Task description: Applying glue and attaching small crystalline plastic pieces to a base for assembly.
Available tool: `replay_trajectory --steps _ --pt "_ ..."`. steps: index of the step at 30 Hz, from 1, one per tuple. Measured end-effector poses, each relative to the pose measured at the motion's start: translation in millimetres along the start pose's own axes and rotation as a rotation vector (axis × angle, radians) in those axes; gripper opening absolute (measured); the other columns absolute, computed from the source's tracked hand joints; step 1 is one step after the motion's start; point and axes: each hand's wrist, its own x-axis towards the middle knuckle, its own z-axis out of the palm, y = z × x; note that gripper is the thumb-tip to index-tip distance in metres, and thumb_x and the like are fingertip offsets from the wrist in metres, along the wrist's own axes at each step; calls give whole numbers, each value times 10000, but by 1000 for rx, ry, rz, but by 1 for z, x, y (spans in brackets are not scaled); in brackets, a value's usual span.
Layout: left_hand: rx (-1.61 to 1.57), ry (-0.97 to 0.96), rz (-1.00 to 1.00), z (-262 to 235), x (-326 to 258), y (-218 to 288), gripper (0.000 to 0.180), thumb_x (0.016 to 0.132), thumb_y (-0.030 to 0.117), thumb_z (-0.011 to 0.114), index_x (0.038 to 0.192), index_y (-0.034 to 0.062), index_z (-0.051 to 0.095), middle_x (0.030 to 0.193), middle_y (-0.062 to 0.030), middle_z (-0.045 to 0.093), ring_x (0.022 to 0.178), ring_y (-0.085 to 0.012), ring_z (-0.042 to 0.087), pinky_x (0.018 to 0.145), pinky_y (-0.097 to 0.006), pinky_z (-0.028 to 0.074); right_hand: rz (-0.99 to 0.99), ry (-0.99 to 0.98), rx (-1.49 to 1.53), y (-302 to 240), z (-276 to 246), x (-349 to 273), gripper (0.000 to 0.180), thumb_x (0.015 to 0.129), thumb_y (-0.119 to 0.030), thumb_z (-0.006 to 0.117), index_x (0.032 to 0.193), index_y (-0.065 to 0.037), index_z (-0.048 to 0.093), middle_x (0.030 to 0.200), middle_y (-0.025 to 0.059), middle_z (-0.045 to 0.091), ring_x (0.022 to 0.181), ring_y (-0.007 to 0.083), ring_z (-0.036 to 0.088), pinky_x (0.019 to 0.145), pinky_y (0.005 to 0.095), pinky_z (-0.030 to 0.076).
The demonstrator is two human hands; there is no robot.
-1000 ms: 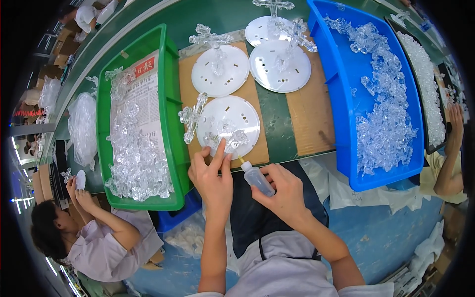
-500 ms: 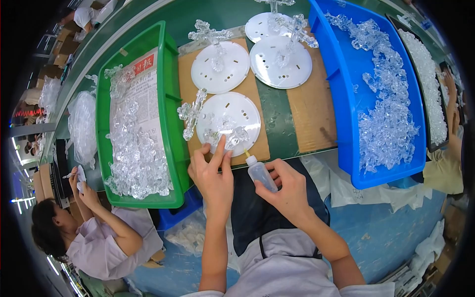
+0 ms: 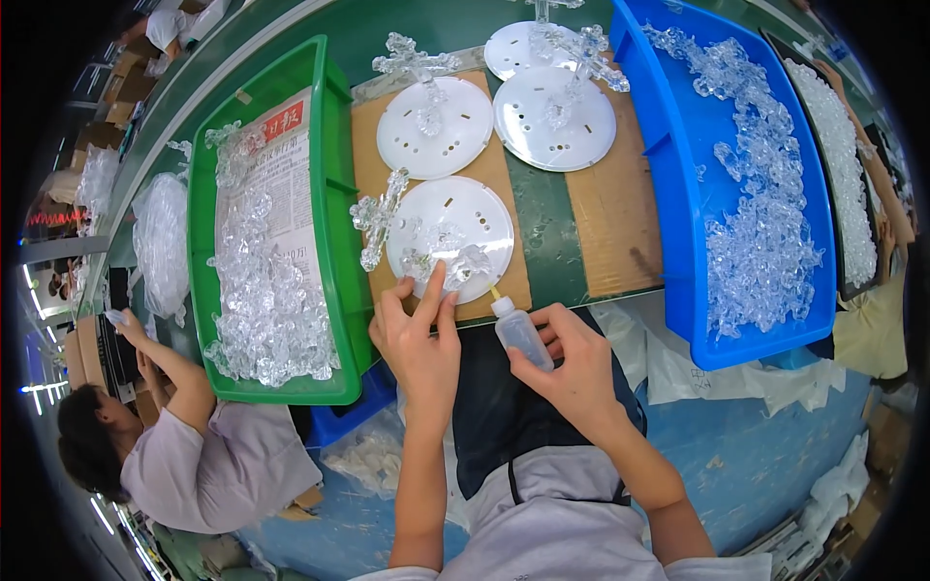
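Observation:
My left hand is at the near edge of a round white disc, fingers spread, the index fingertip by a clear faceted piece on the disc. In my right hand is a small translucent squeeze bottle, gripped between thumb and fingers. Its thin yellowish nozzle points up toward the disc's near right rim. A clear cross-shaped ornament sticks out at the disc's left side. How the clear pieces join the disc is hard to make out.
Behind are more white discs with clear crosses, on cardboard. A green bin at left and a blue bin at right hold clear pieces. A dark tray stands far right. A co-worker sits at left.
My right hand and the squeeze bottle have shifted slightly right, the nozzle drawing a little away from the clear piece. My left hand stays put. The co-worker's hands at left have moved apart.

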Motion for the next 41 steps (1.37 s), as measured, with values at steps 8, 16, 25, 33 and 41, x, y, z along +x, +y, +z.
replay_trajectory --steps 8,16,25,33,41 --pt "18 1 24 0 3 -3 324 795 168 684 1115 218 678 964 -116 547 916 -287 537 817 -410 384 47 -35 46 -1 -8 -8 290 694 -117 736 924 -21 587 763 83 636 660 163 623 603 264 496" --pt "16 94 33 10 0 0 288 797 148 676 1082 183 692 930 -116 554 902 -281 536 774 -386 394 3 -64 59 -3 3 -16 295 698 -129 740 917 -14 579 755 84 641 649 160 623 610 261 497" --pt "-423 303 -117 -5 0 4 244 866 77 585 1100 14 616 889 -127 569 774 -247 574 678 -331 455 9 -32 85 -8 29 -16 320 693 -159 753 918 -17 575 735 74 638 611 140 609 585 251 493" --pt "-543 117 -233 -7 29 6 279 852 101 630 1116 9 625 632 0 459 521 -56 351 467 -218 296 1 -49 74 -10 42 -2 314 704 -216 741 875 -21 564 704 75 636 566 152 616 558 268 502" --pt "-512 50 -290 -8 36 1 278 855 105 630 1127 47 650 582 20 431 522 -43 348 470 -210 286 -4 -96 25 -13 45 6 330 715 -244 728 887 -17 561 710 90 656 580 177 650 558 284 516"
